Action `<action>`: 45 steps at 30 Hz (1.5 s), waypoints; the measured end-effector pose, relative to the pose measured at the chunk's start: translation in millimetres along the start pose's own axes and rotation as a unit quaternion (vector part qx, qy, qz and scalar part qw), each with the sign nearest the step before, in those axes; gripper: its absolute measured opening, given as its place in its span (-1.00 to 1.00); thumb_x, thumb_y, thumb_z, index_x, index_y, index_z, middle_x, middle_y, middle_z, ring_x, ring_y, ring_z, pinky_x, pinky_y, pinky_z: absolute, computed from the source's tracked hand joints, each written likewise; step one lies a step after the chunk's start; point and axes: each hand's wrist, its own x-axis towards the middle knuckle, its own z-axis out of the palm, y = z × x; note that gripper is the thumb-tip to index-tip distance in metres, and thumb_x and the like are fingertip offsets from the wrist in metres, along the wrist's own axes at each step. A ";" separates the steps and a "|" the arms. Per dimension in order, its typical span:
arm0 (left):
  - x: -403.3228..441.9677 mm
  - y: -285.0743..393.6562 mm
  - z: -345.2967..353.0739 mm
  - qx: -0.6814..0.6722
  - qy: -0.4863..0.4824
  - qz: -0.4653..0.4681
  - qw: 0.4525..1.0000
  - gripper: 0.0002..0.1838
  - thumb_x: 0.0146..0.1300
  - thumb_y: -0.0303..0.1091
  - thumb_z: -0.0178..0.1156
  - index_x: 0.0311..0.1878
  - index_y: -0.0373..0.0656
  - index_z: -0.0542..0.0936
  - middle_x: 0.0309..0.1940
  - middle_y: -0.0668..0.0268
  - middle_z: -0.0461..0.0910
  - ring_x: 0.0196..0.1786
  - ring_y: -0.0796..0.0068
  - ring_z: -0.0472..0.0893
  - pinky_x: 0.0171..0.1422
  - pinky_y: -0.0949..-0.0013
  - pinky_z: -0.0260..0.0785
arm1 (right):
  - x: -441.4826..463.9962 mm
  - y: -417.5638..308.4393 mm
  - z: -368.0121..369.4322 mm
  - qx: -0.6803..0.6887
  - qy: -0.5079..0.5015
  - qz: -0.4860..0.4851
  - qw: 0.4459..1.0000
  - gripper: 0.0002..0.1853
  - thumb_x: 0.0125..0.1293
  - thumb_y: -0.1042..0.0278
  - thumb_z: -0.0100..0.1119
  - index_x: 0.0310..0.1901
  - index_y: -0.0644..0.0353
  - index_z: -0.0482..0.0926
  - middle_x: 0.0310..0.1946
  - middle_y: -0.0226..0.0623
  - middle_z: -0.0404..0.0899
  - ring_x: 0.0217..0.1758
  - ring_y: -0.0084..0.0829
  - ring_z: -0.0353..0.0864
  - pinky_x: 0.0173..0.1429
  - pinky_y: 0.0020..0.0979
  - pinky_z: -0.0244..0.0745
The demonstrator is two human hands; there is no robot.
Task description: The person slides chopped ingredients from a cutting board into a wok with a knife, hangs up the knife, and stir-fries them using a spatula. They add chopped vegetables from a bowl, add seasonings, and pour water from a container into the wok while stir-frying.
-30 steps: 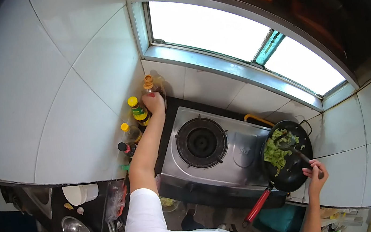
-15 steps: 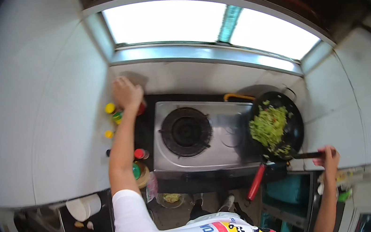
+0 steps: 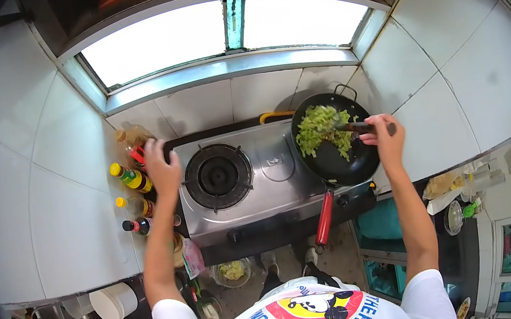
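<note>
Stainless steel faces the stove (image 3: 281, 190), and everything else sits around it. On the stove's right part rests a black pan (image 3: 352, 171), its red handle (image 3: 324, 216) pointing past the stove's front edge toward the person. Chopped greens (image 3: 319, 126) lie inside, heaped over the pan's far and left portions, with bare black surface showing nearest the stove's front.

The right arm reaches forward along the stove's right side, the forearm rising almost straight from a slightly bent elbow. The right hand (image 3: 387, 139) is at the pan's right rim, its fingers curled round the dark handle of a spatula (image 3: 357, 127). That handle lies nearly level, running leftward over the pan; the working end is blurred among the greens.

The left arm extends forward beside the stove's left edge, leaning slightly inward. The left hand (image 3: 163, 166) hovers near the stove's back left corner, empty, thumb apart from the loosely stretched fingers. It is just beside an orange-capped bottle (image 3: 124, 137); whether the fingertips touch anything there cannot be told.

Left of the stove, on the dark desk, stand a yellow-capped bottle with a green label (image 3: 133, 178), a second yellow-capped bottle (image 3: 139, 206) and a dark bottle (image 3: 139, 226). The stove's left burner (image 3: 216, 177) carries nothing.
</note>
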 end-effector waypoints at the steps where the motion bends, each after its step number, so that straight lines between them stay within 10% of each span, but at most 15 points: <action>1: -21.7 23.4 1.1 -0.041 -0.010 0.001 0.999 -0.61 0.05 -0.45 0.17 0.01 -0.28 0.52 0.15 -0.03 0.42 0.27 -0.03 0.36 0.40 0.10 0.14 | -0.7 18.4 -3.7 -0.013 -0.022 -0.009 1.000 -0.81 0.36 0.37 0.03 -0.25 0.32 0.55 -0.34 -0.28 0.63 -0.51 -0.48 0.65 -0.43 -0.55 0.54; 5: -125.4 106.7 10.0 -0.304 -0.113 -0.106 0.940 -0.77 0.00 -0.55 0.18 -0.21 -0.29 0.55 -0.17 0.10 0.54 0.00 0.13 0.53 0.15 0.24 0.36 | -6.1 44.7 -43.0 -0.055 -0.067 -0.021 0.996 -0.85 0.34 0.46 -0.01 -0.28 0.30 0.56 -0.34 -0.31 0.62 -0.50 -0.51 0.64 -0.39 -0.55 0.54; 7: -188.6 135.9 11.2 -0.321 -0.236 -0.184 0.898 -0.78 0.17 -0.47 0.19 -0.09 -0.23 0.58 -0.10 0.24 0.53 -0.12 0.50 0.55 -0.15 0.45 0.46 | -14.1 24.2 -75.9 -0.084 -0.078 -0.035 0.993 -0.86 0.33 0.48 0.00 -0.29 0.30 0.56 -0.33 -0.31 0.62 -0.49 -0.53 0.63 -0.40 -0.55 0.54; 14: -281.7 235.7 12.9 -0.474 -0.485 -0.380 0.629 -0.48 0.35 -0.18 0.14 0.30 -0.18 0.32 -0.23 0.27 0.58 -0.31 0.54 0.61 -0.30 0.46 0.51 | -6.7 63.5 -134.7 -0.127 -0.083 -0.004 0.988 -0.89 0.30 0.52 0.01 -0.29 0.30 0.55 -0.28 -0.30 0.61 -0.46 -0.53 0.63 -0.39 -0.55 0.55; 18: -281.8 267.4 14.3 -0.467 -0.475 -0.375 0.644 -0.50 0.38 -0.17 0.10 0.29 -0.18 0.29 -0.29 0.25 0.57 -0.42 0.54 0.61 -0.38 0.49 0.49 | 2.1 121.8 -94.7 0.013 -0.083 -0.113 0.990 -0.90 0.31 0.54 -0.03 -0.29 0.29 0.51 -0.21 -0.25 0.59 -0.40 -0.44 0.66 -0.33 -0.54 0.60; 21: -285.6 272.2 17.9 -0.460 -0.443 -0.377 0.671 -0.53 0.39 -0.18 0.08 0.27 -0.18 0.33 -0.34 0.28 0.57 -0.45 0.57 0.60 -0.41 0.52 0.46 | -7.6 77.9 -82.0 -0.148 -0.228 -0.295 0.916 -0.91 0.08 0.65 0.11 -0.35 0.30 0.48 -0.28 -0.16 0.60 -0.33 -0.37 0.66 -0.23 -0.45 0.53; 35: -293.4 280.2 17.8 -0.450 -0.398 -0.393 0.696 -0.56 0.40 -0.20 0.06 0.25 -0.18 0.37 -0.38 0.29 0.58 -0.46 0.55 0.60 -0.42 0.54 0.46 | -29.3 49.0 -132.2 -0.186 -0.346 -0.297 0.871 -0.87 0.00 0.62 0.14 -0.37 0.23 0.46 -0.23 -0.21 0.59 -0.34 -0.21 0.61 -0.23 -0.44 0.49; 45: -300.0 297.7 18.5 -0.417 -0.329 -0.415 0.739 -0.56 0.40 -0.19 0.07 0.27 -0.14 0.38 -0.35 0.30 0.58 -0.53 0.57 0.59 -0.49 0.55 0.45 | -84.8 85.0 -110.2 -0.401 -0.488 -0.512 0.582 -0.77 -0.13 0.31 0.27 -0.43 0.15 0.46 -0.38 -0.30 0.42 -0.44 -0.30 0.57 -0.41 -0.31 0.47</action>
